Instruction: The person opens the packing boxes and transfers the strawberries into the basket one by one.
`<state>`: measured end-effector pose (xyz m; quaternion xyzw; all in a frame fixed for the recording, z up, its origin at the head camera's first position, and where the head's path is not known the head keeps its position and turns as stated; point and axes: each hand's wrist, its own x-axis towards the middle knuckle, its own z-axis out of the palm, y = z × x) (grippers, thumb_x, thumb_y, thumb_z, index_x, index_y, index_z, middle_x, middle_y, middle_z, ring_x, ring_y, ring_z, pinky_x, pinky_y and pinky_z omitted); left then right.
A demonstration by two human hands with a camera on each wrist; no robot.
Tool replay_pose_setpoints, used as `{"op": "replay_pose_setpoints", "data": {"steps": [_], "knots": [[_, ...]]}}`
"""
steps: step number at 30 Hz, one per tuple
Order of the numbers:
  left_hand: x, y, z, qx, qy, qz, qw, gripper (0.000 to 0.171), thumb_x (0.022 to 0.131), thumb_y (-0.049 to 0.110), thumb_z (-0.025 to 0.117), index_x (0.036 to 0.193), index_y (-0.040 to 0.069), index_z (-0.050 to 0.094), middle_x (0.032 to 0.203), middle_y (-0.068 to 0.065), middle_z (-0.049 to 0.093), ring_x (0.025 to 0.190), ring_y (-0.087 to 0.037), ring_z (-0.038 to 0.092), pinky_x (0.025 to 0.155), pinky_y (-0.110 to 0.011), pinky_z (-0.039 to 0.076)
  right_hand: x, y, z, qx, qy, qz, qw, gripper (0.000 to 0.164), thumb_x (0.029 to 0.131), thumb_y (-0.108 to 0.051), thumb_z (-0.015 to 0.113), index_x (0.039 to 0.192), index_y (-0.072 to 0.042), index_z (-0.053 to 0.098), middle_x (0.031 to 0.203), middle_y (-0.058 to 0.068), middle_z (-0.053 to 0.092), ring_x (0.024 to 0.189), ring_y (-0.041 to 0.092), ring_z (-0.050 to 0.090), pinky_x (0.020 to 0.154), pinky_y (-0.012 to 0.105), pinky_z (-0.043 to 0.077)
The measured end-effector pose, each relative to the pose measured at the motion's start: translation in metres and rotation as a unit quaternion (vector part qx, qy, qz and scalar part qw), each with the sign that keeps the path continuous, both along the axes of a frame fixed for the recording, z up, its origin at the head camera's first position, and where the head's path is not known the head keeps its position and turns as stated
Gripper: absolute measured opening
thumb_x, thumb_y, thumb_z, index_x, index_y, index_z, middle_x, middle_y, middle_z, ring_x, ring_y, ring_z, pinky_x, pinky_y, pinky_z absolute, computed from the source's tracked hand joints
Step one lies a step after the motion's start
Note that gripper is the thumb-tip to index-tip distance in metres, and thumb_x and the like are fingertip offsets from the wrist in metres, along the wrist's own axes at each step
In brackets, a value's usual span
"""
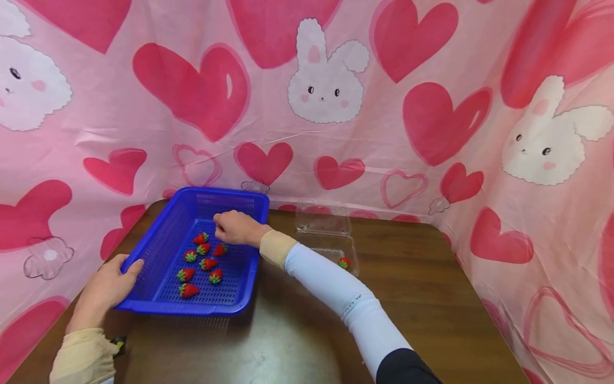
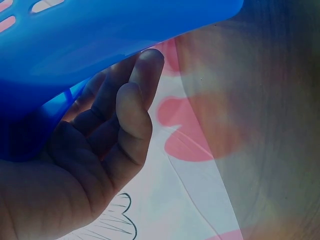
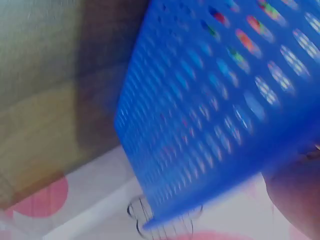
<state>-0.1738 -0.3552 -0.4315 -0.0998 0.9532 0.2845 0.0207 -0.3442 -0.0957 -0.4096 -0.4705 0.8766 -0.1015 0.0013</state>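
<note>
In the head view a blue plastic basket [image 1: 165, 308] with slotted walls and floor is on the left part of the table. Several red strawberries [image 1: 208, 264] with green leaves lie spread over its floor. My left hand [image 1: 107, 282] grips the basket's left rim, thumb on top; the left wrist view shows the fingers [image 2: 134, 112] curled under it. Over the basket's right side hangs my right hand [image 1: 237, 228], its fingers bent downward; I cannot tell whether they hold anything. At the right wrist view's edge, part of that hand [image 3: 295, 195] shows beyond the basket's rim.
Right of the basket, a clear plastic clamshell box [image 1: 352, 248] stands with its lid raised; a strawberry [image 1: 344, 262] is in it, and my right forearm partly covers the box. Behind the wooden table [image 1: 408, 298] hangs a pink cloth [image 1: 297, 133] with hearts and rabbits.
</note>
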Motion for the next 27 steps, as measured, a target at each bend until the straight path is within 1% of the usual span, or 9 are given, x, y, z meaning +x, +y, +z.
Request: {"op": "replay_pose_setpoints", "data": {"steps": [5,12,17,21,24,27], "knots": [[0.0,-0.003,-0.002,0.003,-0.003,-0.006,1.0,0.066,0.104,0.042,0.036,0.134,-0.016,0.035,0.117,-0.044,0.049,0.096,-0.053,0.054,0.081,-0.065,0.045,0.0,0.018,0.018,-0.037,0.011,-0.006,0.999,0.017,0.093,-0.014,0.053,0.077,-0.014,0.047,0.067,-0.006,0.044,0.06,0.006,0.043,0.056,0.017,0.034],[-0.001,-0.003,-0.002,0.005,-0.009,-0.004,0.9999,0.067,0.103,0.044,0.036,0.136,-0.015,0.033,0.117,-0.044,0.05,0.096,-0.055,0.055,0.078,-0.064,0.047,0.001,0.046,0.037,-0.061,0.03,-0.01,0.998,0.016,0.093,-0.015,0.053,0.078,-0.013,0.05,0.07,-0.004,0.048,0.064,0.008,0.046,0.059,0.017,0.035],[-0.001,-0.003,-0.002,0.004,-0.01,-0.002,0.9999,0.066,0.104,0.043,0.036,0.135,-0.015,0.034,0.116,-0.044,0.05,0.095,-0.054,0.055,0.077,-0.062,0.047,0.002,0.065,0.048,-0.073,0.04,-0.009,0.996,0.017,0.093,-0.014,0.053,0.076,-0.013,0.05,0.067,-0.004,0.047,0.063,0.008,0.046,0.058,0.017,0.036],[-0.002,-0.003,-0.001,0.005,-0.011,-0.006,0.9999,0.066,0.104,0.043,0.036,0.135,-0.015,0.034,0.115,-0.043,0.051,0.094,-0.053,0.056,0.076,-0.061,0.048,0.004,0.082,0.055,-0.069,0.055,-0.001,0.996,0.018,0.093,-0.013,0.054,0.076,-0.013,0.049,0.067,-0.004,0.046,0.062,0.01,0.047,0.06,0.018,0.037],[-0.002,-0.003,-0.002,0.003,-0.01,-0.006,0.9999,0.066,0.104,0.044,0.036,0.135,-0.015,0.034,0.116,-0.044,0.05,0.095,-0.054,0.056,0.076,-0.061,0.047,0.006,0.096,0.058,-0.063,0.064,-0.005,0.996,0.018,0.093,-0.013,0.054,0.076,-0.013,0.049,0.066,-0.004,0.046,0.062,0.01,0.048,0.06,0.019,0.038],[-0.002,-0.004,-0.002,0.0,-0.007,-0.004,1.0,0.066,0.103,0.043,0.036,0.135,-0.014,0.035,0.117,-0.044,0.05,0.095,-0.054,0.055,0.076,-0.062,0.047,0.005,0.109,0.06,-0.064,0.056,-0.008,0.996,0.017,0.093,-0.014,0.055,0.077,-0.012,0.051,0.066,-0.004,0.046,0.062,0.01,0.049,0.06,0.019,0.038]]}}
